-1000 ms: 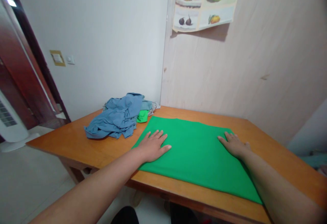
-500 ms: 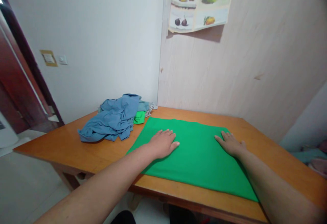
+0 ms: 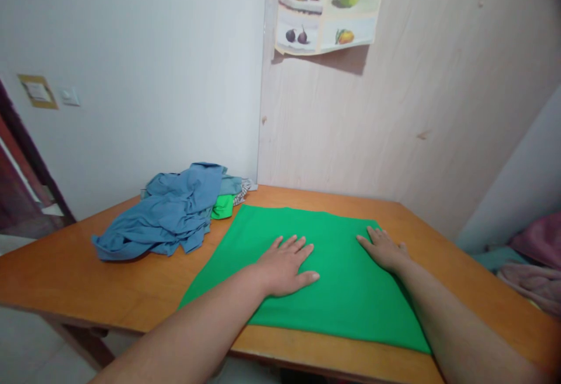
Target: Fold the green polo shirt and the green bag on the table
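Head view: a plain bright-green cloth [image 3: 337, 290] lies smooth and flat on the wooden surface [image 3: 135, 284]; left hand [image 3: 283, 268] and right hand [image 3: 386, 251] rest on it, fingers [image 3: 307, 280] spread, gripping nothing.

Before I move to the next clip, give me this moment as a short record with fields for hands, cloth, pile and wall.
left hand: open, palm down on the green cloth
right hand: open, palm down near the cloth's right edge
green cloth: spread flat on the table
clothes pile: crumpled, mostly blue, left of the green cloth
wall: fruit pictures hung above the table
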The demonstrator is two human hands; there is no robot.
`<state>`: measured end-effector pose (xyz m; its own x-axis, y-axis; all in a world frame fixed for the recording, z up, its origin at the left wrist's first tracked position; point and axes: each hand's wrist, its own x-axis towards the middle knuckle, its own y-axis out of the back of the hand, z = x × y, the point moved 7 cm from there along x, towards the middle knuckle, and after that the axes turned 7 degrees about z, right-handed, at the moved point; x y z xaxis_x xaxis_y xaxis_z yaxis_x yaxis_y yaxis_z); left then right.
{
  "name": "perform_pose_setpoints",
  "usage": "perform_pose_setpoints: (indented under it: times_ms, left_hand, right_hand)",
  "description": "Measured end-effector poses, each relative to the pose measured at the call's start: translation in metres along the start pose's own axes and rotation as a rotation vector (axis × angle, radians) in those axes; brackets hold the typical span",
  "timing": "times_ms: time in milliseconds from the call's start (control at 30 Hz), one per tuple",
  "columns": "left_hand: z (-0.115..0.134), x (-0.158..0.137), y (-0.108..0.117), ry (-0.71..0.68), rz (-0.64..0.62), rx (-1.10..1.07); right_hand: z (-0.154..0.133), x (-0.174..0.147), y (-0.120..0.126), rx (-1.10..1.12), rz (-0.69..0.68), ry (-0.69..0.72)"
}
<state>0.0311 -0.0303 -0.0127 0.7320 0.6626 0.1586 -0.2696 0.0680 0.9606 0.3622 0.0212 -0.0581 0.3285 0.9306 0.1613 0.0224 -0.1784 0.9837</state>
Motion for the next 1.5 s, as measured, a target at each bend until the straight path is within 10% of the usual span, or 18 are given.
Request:
perform_pose_setpoints:
  times_ms: [567, 967, 1500]
  left_hand:
    - [0.005, 0.000, -0.003, -0.079, -0.009, -0.038]
    - [0.001, 0.005, -0.008, -0.101, 0.003, -0.020]
    - [-0.001, 0.006, -0.006, -0.099, -0.004, -0.029]
  right_hand:
    - [-0.016, -0.018, 0.023, -0.047, 0.089, 0.066]
    - [-0.154, -0.123, 0.048, 0.221, -0.156, 0.526]
    - [-0.016, -0.103, 0.035, 0.072, -0.067, 0.100]
